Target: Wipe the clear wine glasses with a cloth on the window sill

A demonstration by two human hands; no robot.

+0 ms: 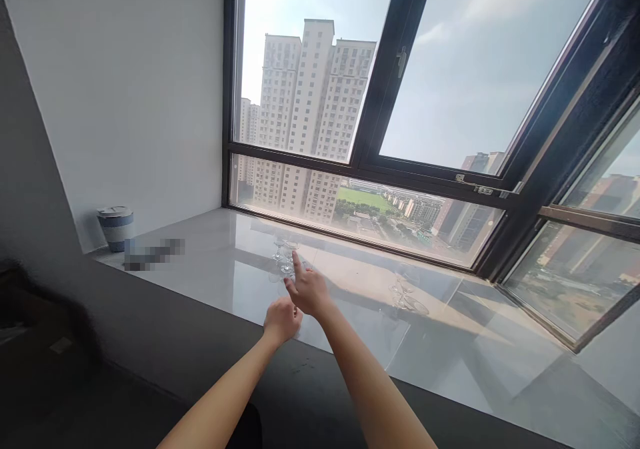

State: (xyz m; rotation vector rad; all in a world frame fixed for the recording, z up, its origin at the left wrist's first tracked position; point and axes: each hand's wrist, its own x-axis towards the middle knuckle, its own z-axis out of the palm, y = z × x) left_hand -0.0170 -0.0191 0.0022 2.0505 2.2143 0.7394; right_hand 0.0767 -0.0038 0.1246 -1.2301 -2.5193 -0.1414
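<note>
Some clear glassware (283, 255) partly behind right hand (309, 291), grip apart, left hand (281, 319), grip together, striped cup (116, 230) by wall (140, 89)

Clear glassware (285, 269) sits just beyond and left of the right hand (309, 290), obstructing travel there. Rightward, a passage over the sill (210, 255) extends to a second glass group (400, 294). Leftward of the left hand (283, 319), passage extends toward the cup (120, 231).
</note>
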